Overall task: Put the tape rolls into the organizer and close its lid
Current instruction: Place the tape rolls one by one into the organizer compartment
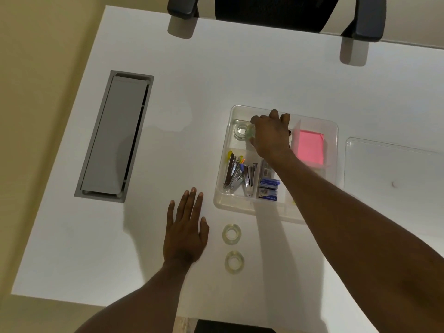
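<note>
A clear plastic organizer [332,131] stands on the white desk, its lid off. My right hand [271,134] reaches into its far-left compartment, shut on a clear tape roll [251,133] held on edge. Another tape roll [240,131] lies flat in that compartment, just left of the held one. Two more clear tape rolls [231,233] [234,262] lie on the desk in front of the organizer. My left hand [186,233] rests flat on the desk, fingers spread, left of those two rolls. The clear lid [394,164] lies flat to the organizer's right.
The organizer also holds staplers [236,173], blue staple boxes [269,188] and a pink sticky-note pad [310,146]. A grey cable hatch [115,135] is set into the desk at the left. A black chair [276,10] stands at the far edge.
</note>
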A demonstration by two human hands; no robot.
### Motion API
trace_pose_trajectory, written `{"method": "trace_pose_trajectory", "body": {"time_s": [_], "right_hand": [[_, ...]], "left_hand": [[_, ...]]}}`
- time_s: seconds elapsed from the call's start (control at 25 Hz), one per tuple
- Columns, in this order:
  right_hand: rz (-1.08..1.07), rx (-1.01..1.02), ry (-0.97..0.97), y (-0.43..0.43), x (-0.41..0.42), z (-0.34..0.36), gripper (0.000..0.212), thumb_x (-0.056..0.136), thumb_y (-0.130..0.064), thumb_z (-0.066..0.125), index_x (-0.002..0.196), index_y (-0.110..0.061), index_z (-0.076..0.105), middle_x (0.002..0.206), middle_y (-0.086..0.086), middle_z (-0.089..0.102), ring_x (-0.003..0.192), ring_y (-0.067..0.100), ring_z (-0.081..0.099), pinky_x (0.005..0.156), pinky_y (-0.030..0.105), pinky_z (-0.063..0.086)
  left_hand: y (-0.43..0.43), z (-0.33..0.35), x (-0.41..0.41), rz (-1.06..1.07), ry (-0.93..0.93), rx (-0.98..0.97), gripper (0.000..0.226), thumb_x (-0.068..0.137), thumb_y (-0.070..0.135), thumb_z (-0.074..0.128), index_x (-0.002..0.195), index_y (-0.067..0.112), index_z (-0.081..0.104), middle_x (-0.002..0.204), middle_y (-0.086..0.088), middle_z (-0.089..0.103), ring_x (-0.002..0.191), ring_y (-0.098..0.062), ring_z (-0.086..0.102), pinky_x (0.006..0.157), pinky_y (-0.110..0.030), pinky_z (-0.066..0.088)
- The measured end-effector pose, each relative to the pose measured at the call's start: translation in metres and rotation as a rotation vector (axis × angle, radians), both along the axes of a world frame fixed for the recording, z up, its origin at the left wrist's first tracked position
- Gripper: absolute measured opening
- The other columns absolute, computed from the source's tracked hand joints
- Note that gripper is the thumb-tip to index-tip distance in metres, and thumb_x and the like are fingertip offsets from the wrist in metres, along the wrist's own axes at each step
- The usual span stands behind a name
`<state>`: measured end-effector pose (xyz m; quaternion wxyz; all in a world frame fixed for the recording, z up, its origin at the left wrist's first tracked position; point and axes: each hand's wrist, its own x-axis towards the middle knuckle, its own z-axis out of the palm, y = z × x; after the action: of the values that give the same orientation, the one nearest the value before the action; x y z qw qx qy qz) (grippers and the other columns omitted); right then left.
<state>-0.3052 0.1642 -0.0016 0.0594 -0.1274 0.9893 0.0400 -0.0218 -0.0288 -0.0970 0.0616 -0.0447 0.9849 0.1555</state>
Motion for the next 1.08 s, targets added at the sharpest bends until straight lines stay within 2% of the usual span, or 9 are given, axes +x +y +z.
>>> {"method": "trace_pose_trajectory", "body": {"time_s": [0.12,0.32,0.48,0.56,0.68,0.8,0.96,1.08], "right_hand": [[-0.015,-0.011,0.025,-0.001,0.003,-0.001,0.032,0.087,-0.020,0.067,0.119,-0.016,0.063,0.112,0.006,0.069,0.115,0.031,0.053,0.100,0.046,0.034],[-0.038,-0.149,0.097,0.005,0.031,0.008,0.035,0.088,-0.026,0.063,0.122,-0.019,0.060,0.124,0.003,0.059,0.117,0.027,0.050,0.101,0.045,0.033],[-0.063,-0.340,0.201,0.005,0.077,0.015,0.029,0.088,-0.035,0.064,0.115,-0.023,0.063,0.117,0.000,0.061,0.113,0.026,0.054,0.100,0.045,0.036],[-0.088,-0.480,0.238,0.004,0.109,0.014,0.024,0.090,-0.034,0.062,0.111,-0.023,0.065,0.113,-0.001,0.064,0.111,0.023,0.056,0.099,0.043,0.038],[-0.097,-0.685,0.293,0.002,0.166,0.006,0.016,0.091,-0.029,0.064,0.105,-0.020,0.065,0.102,-0.001,0.065,0.099,0.020,0.058,0.089,0.037,0.042],[-0.150,-0.794,0.189,0.000,0.231,-0.008,0.022,0.090,-0.032,0.067,0.109,-0.020,0.061,0.105,0.001,0.066,0.102,0.017,0.059,0.089,0.034,0.049],[-0.303,-0.699,-0.136,-0.002,0.292,-0.028,0.059,0.084,-0.054,0.070,0.131,-0.021,0.055,0.128,0.000,0.061,0.116,0.015,0.056,0.102,0.032,0.050],[-0.336,-0.657,-0.238,-0.005,0.304,-0.038,0.073,0.082,-0.052,0.074,0.142,-0.019,0.048,0.136,0.002,0.055,0.122,0.017,0.052,0.105,0.032,0.048]], "left_hand": [[-0.002,0.000,-0.001,0.003,-0.006,-0.005,0.068,0.108,0.044,0.023,0.170,0.033,-0.002,0.181,0.003,0.010,0.168,-0.016,0.005,0.136,-0.054,0.014],[-0.001,-0.001,0.000,0.000,-0.005,-0.013,0.068,0.107,0.043,0.026,0.171,0.030,0.005,0.181,0.003,0.010,0.168,-0.015,0.005,0.135,-0.055,0.016],[-0.001,0.000,-0.001,-0.005,0.004,-0.018,0.067,0.107,0.043,0.026,0.171,0.028,0.011,0.180,0.001,0.013,0.168,-0.016,0.008,0.135,-0.055,0.016],[-0.001,0.001,0.000,-0.013,0.016,-0.032,0.067,0.107,0.040,0.029,0.171,0.026,0.014,0.180,0.001,0.013,0.168,-0.016,0.007,0.135,-0.055,0.016],[-0.001,0.001,-0.001,-0.019,0.028,-0.039,0.067,0.108,0.040,0.030,0.171,0.025,0.015,0.180,0.001,0.014,0.168,-0.016,0.007,0.135,-0.054,0.015],[-0.001,0.000,-0.001,-0.015,0.024,-0.043,0.065,0.108,0.044,0.027,0.170,0.026,0.015,0.180,0.001,0.015,0.168,-0.018,0.010,0.135,-0.055,0.014],[0.000,-0.002,-0.001,0.000,0.027,-0.044,0.065,0.108,0.048,0.023,0.170,0.028,0.016,0.180,0.002,0.015,0.168,-0.019,0.011,0.136,-0.055,0.013],[-0.001,-0.003,-0.001,0.004,0.035,-0.030,0.065,0.108,0.050,0.022,0.170,0.029,0.016,0.180,0.002,0.015,0.168,-0.019,0.011,0.136,-0.055,0.012]]}}
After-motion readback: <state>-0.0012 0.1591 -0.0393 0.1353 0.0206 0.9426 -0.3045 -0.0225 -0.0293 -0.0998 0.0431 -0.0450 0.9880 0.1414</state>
